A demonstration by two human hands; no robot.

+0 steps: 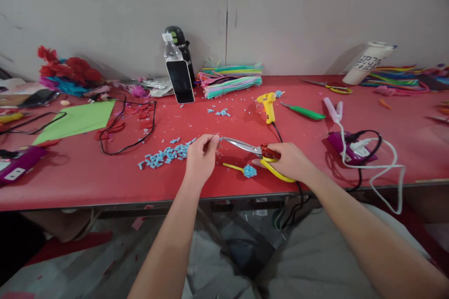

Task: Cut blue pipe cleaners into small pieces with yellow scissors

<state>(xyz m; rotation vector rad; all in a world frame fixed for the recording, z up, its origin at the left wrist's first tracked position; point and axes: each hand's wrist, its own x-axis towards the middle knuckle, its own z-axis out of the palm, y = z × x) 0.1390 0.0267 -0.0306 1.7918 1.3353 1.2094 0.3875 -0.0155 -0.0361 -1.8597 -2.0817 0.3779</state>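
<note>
My right hand (286, 159) is wrapped round the red and yellow handles of a pair of scissors (243, 145), whose blades point left. At their tips, my left hand (203, 152) pinches a small light-blue piece, probably of pipe cleaner; most of it is hidden by the fingers. Below the blades lies a yellow stem with a blue fuzzy ball (249, 171) at its end. A heap of short blue pipe-cleaner pieces (164, 156) spreads over the table to the left of my left hand.
A yellow glue gun (268, 106) and a green-handled tool (304, 111) lie behind my right hand. A phone (181, 81) leans on a bottle. Pipe-cleaner bundles (233, 86) lie by the wall. Purple power strips (338, 147) with cords sit right and left on the red table (115, 182).
</note>
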